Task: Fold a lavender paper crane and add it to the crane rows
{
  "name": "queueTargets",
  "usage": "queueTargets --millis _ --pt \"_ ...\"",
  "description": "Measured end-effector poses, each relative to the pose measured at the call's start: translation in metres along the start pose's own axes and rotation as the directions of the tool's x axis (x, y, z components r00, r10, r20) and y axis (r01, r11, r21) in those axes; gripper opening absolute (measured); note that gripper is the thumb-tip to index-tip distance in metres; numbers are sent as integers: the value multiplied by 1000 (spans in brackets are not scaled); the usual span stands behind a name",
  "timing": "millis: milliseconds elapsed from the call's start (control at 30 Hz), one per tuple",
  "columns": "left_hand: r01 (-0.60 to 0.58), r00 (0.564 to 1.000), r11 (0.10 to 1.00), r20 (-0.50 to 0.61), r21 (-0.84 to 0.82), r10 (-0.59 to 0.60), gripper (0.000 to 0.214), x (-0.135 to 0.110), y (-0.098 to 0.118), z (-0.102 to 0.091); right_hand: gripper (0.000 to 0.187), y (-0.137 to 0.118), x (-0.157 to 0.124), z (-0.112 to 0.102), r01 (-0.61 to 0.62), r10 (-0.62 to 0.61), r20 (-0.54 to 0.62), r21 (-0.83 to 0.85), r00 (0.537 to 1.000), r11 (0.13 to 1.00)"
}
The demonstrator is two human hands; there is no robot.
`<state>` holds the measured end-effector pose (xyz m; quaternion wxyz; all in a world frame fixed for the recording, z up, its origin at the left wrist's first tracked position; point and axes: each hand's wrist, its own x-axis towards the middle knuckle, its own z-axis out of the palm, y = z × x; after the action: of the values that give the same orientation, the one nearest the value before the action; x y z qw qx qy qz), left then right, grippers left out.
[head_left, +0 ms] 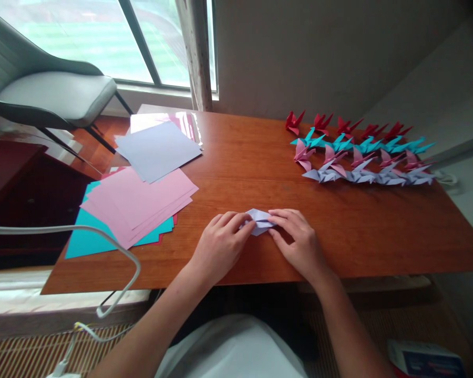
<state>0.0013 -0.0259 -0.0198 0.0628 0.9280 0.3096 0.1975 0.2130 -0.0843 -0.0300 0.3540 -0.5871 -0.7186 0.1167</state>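
A small, partly folded lavender paper piece [259, 219] lies on the wooden table [260, 173] near its front edge. My left hand [219, 244] pinches its left side, fingers curled onto the paper. My right hand [297, 239] presses on its right side with fingers closed over a fold. Both hands rest on the tabletop, touching the same piece.
Loose paper sheets lie at the left: a lavender sheet [157, 149], pink sheets [137, 202], teal sheets [86, 239]. Rows of folded paper cranes [362, 152] in red, teal, pink and lavender stand at the back right. A grey chair [51, 94] is by the window. A white cable [102, 236] loops at the left.
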Motion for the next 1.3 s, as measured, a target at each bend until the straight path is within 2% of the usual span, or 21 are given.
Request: queueTargets --millis 167,533,633,767,867,967,1067,1167,1233,1300 --pt "-15 1000 1000 -6 -13 15 24 0 0 0 21 -6 1 -3 1 -1 24 2 1000 1000" --pt "8 1000 1000 -4 11 -8 23 0 2 -1 18 -11 5 4 -106 105 -15 -75 994 992" --pt "92 994 994 -64 59 -88 22 1 3 -2 18 -22 -2 6 -126 125 -17 -130 992 983" --pt "263 959 958 -144 116 -245 16 1 3 -1 22 -47 -12 14 -220 224 5 -179 974 959" --pt "268 955 959 -155 91 -253 15 -2 5 -3 27 -55 -12 18 -253 258 17 -145 966 957" --pt "226 967 973 -132 48 -218 18 -8 14 -9 27 -50 -8 16 -226 233 58 -98 971 969" --pt "221 975 975 -46 19 -219 22 -15 29 -16 23 -42 -4 13 -172 178 100 -69 979 983" --pt "229 973 973 15 33 -230 39 -19 41 -17 22 -37 -2 10 -130 139 138 -71 981 989" --pt "234 971 971 41 42 -235 44 -19 46 -15 23 -36 0 10 -113 124 134 -92 983 989" --pt "235 969 971 62 55 -238 40 -18 46 -11 22 -34 4 11 -95 107 93 -126 990 987"
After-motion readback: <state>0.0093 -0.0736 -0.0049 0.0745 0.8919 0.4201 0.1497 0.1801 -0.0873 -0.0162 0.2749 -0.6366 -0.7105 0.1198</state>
